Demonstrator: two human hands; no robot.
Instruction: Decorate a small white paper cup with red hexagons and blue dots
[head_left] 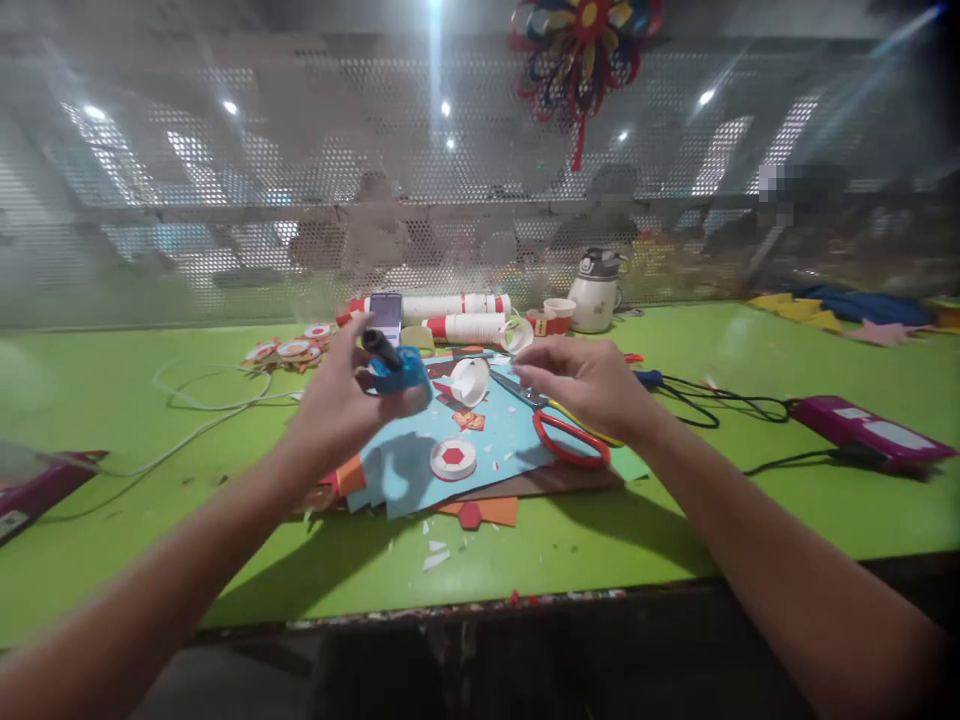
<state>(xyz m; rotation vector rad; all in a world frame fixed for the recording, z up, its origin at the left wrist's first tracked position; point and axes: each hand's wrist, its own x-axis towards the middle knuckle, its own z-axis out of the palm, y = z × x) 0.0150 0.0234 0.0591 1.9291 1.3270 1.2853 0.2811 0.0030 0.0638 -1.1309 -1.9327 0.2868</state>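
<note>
My left hand [341,405] is raised over the green table [675,520] and closed around a blue tape dispenser [399,372] with a dark piece at its top. My right hand [592,385] hovers just right of it, fingers pinched together toward the dispenser; what they pinch is too small to make out. Below the hands lie a light blue paper sheet [420,460], a cut white paper cup [469,380], a round white disc with a red centre [453,458] and red-handled scissors [566,435].
Stacks of red-and-white paper cups [465,318] and a white bottle [595,292] stand at the back by a perforated screen. White cable [195,400] runs left; black cable [720,405] leads to a pink device [870,430]. Orange paper scraps [487,512] lie near the front edge.
</note>
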